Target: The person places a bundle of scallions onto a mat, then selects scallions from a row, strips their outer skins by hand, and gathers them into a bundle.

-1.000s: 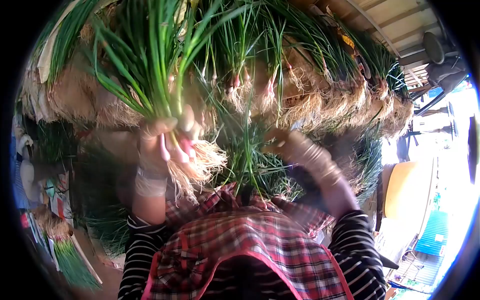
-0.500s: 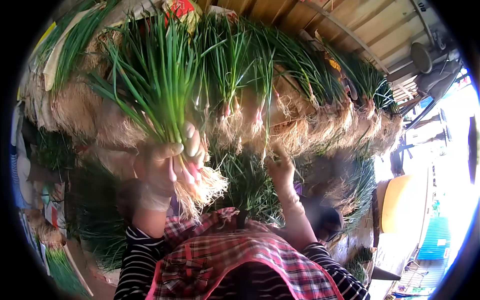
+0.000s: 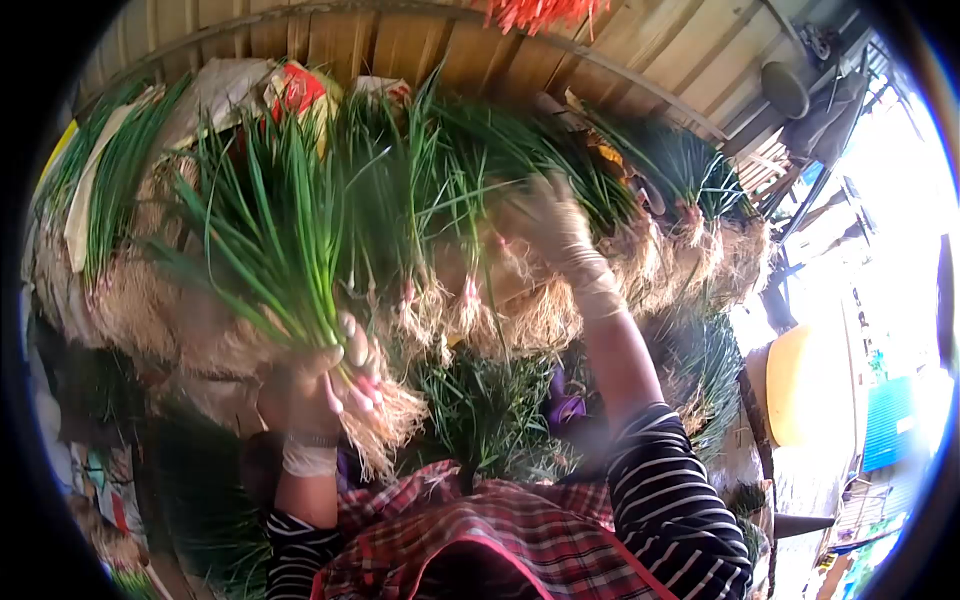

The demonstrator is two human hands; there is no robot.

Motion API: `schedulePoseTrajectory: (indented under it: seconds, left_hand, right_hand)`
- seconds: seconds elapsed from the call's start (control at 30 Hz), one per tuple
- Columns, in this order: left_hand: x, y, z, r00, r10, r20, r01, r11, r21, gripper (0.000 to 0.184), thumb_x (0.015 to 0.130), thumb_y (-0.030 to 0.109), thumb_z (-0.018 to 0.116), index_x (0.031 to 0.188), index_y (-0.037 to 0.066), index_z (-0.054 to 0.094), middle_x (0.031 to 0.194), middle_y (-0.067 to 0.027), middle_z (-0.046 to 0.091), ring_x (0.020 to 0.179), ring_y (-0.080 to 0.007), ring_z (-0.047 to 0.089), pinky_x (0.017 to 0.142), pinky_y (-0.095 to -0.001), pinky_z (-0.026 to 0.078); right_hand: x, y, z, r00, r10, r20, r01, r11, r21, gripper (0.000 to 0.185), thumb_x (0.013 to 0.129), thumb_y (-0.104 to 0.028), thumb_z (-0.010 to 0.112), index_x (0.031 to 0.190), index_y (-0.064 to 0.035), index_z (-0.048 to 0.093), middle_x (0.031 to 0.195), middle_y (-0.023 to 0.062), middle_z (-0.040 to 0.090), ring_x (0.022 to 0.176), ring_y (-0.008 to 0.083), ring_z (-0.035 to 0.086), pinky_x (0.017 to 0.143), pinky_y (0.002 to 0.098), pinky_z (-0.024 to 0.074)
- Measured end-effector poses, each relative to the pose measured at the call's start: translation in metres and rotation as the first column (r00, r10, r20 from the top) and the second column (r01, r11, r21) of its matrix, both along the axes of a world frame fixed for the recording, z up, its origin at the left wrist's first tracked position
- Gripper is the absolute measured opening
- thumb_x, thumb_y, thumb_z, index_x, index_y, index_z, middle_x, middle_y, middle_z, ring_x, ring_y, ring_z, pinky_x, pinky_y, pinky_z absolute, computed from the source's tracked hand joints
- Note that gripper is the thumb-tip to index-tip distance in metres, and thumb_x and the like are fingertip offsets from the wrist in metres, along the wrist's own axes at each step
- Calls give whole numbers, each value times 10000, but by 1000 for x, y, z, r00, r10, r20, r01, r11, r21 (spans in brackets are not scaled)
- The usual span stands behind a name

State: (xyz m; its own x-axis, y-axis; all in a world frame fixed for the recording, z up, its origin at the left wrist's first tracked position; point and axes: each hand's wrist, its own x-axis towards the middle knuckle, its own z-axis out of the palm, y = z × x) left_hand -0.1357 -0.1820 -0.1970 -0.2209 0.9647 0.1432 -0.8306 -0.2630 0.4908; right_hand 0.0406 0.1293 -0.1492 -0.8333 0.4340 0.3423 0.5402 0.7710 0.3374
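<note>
My left hand (image 3: 305, 385) grasps light, easily bruised-looking, long-leaved green onions with pink bulbs (image 3: 315, 270) near the likely firmer bases; my blurred right hand (image 3: 556, 222), I can't tell.

A produce-preparation place, apparently a shed or market stall. Green onions (image 3: 270, 230) with roots attached lie in a long row across the frame; further greens (image 3: 480, 410) are heaped at centre. Upper part: a ribbed, panelled surface (image 3: 400, 45). Upper right: a round metal fixture (image 3: 785, 90) beside poles. Right edge: bright daylight enters near a yellow object (image 3: 795, 385) and a blue corrugated item (image 3: 890, 425).
</note>
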Motion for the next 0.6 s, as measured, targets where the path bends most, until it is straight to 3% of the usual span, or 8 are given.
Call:
schedulePoseTrajectory:
  seconds: [0.03, 0.1, 0.17, 0.27, 0.37, 0.4, 0.5, 0.6]
  left_hand:
    - [-1, -1, -1, 1000, 3, -12, -3, 1000, -17, 304, 781, 150, 611, 1005, 58, 427, 757, -75, 495, 671, -238, 542, 629, -362, 481]
    - [-5, -2, -5, 1000, -4, -31, 3, 1000, -15, 322, 772, 143, 624, 1008, 61, 421, 771, -86, 522, 671, -262, 573, 621, -373, 491]
    - [1, 1, 2, 997, 71, 14, -70, 996, -57, 308, 716, 139, 647, 949, 38, 474, 705, -83, 527, 629, -236, 564, 543, -355, 504]
    - [4, 4, 3, 995, 95, 2, -95, 994, -60, 294, 724, 161, 645, 941, 47, 482, 702, -84, 529, 601, -225, 541, 552, -349, 483]
    - [5, 9, 2, 995, 96, 27, -95, 995, -40, 273, 733, 131, 644, 943, 41, 495, 711, -96, 543, 600, -235, 545, 570, -361, 487]
    - [5, 11, -1, 995, 93, 29, -92, 995, -28, 269, 734, 124, 643, 944, 40, 497, 712, -99, 545, 599, -240, 547, 570, -362, 487]
    - [3, 17, -5, 995, 87, 38, -86, 996, -29, 267, 736, 111, 640, 951, 37, 501, 715, -108, 549, 584, -252, 538, 561, -365, 475]
    - [4, 16, -3, 994, 99, 50, -96, 994, -54, 283, 729, 109, 644, 960, 28, 502, 718, -118, 550, 572, -253, 534, 564, -377, 470]
  right_hand:
    - [15, 2, 16, 926, -297, -234, 221, 926, -305, 746, 713, -472, 641, 1306, -101, 382, 1352, 168, 338, 1222, 346, 349, 1020, 458, 254]
    - [51, 45, -2, 809, -588, 6, 576, 790, -210, 856, 673, -502, 662, 1345, -94, 321, 1385, 182, 283, 1254, 331, 318, 1030, 429, 251]
    - [71, 63, -11, 722, -687, 75, 653, 642, -403, 913, 676, -431, 691, 1378, -71, 233, 1352, 195, 338, 1193, 309, 412, 974, 383, 347]
    - [88, 56, -5, 811, -561, -167, 277, 619, -735, 947, 669, -357, 717, 1389, -58, 178, 1259, 202, 451, 1104, 285, 500, 895, 328, 423]
    - [106, 64, -30, 788, -616, 15, 436, 540, -720, 956, 660, -482, 660, 1384, -60, 198, 1241, 264, 439, 1121, 312, 489, 891, 377, 432]
    - [107, 60, -32, 778, -627, 35, 476, 553, -683, 996, 644, -492, 664, 1389, -49, 173, 1176, 264, 501, 1091, 299, 519, 893, 367, 431]
    - [98, 61, -40, 676, -737, -15, 567, 532, -629, 939, 658, -305, 723, 1388, -55, 188, 1092, 165, 579, 947, 250, 583, 819, 332, 465]
    - [103, 102, -37, 760, -649, -36, 455, 571, -684, 793, 663, -277, 720, 1320, -62, 331, 1066, 161, 595, 911, 234, 595, 758, 304, 487]
